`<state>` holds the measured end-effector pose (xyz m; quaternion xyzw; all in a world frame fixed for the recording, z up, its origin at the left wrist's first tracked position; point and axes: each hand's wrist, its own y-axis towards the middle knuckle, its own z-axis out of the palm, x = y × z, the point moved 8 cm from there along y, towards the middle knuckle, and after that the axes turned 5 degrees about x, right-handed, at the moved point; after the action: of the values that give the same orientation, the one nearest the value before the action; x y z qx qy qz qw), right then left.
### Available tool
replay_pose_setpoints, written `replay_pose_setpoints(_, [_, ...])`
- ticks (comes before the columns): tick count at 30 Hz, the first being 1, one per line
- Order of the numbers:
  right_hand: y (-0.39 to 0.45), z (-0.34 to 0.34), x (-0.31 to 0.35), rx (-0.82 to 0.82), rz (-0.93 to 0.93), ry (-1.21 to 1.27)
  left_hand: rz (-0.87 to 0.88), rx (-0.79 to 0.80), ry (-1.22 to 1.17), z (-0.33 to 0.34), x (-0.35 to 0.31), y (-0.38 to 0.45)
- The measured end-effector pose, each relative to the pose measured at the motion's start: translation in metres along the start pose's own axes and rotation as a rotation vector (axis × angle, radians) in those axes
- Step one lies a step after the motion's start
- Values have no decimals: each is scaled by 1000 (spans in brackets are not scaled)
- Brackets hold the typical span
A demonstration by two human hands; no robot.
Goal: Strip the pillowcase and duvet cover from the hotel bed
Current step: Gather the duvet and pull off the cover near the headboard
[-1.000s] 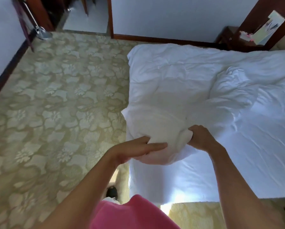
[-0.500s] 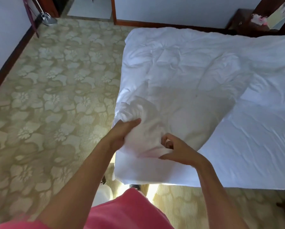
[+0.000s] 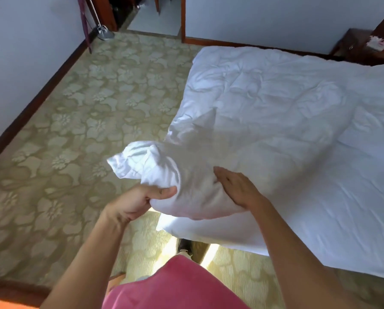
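— Where is the duvet cover [image 3: 264,112] right now?

— Spread crumpled over the bed [image 3: 353,208], with its near left corner bunched up and lifted off the bed's corner, out over the patterned carpet [image 3: 70,121]. The bunched white fabric sticks out past the bed's left edge.

— Which hand has it?

— The left hand [image 3: 135,201] grips the underside of that bunch, fingers curled and the thumb pressed into the cloth. The right hand [image 3: 238,186] lies flat on top of the bundle, fingers straight and together, pressing the fabric without closing on it.

— And the pillowcase?

— I cannot tell it apart; everything white on the bed reads as one rumpled mass.

— What sits around the bed?

— A dark wooden nightstand [image 3: 356,45] stands near the bed's far right corner, with something pink and white on top, too blurred to name. The base of a floor lamp [image 3: 105,33] rests on the carpet by the far wall, well apart from the bed. A pink garment [image 3: 175,286] on the person fills the bottom of the view, and a dark shoe [image 3: 184,246] shows just beside the bed's near edge.
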<state>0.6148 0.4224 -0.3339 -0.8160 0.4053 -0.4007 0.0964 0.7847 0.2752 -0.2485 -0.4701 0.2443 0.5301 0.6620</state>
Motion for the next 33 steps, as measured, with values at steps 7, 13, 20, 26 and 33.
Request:
replay_pose_setpoints(7, [-50, 81, -41, 247, 77, -520, 48, -145, -146, -4, 52, -30])
replay_pose_setpoints(13, [-147, 55, -37, -134, 239, 133, 170, -518, -292, -38, 96, -78])
replay_pose_setpoints(20, [-230, 92, 17, -281, 59, 24, -66, -959, -125, -31, 157, -100])
replay_pose_setpoints(26, [-210, 84, 50, -223, -173, -189, 390, -716, 768, 55, 87, -97])
replay_pose_setpoints(33, [-209, 91, 49, -71, -452, -262, -129, -240, 1046, 144, 104, 7])
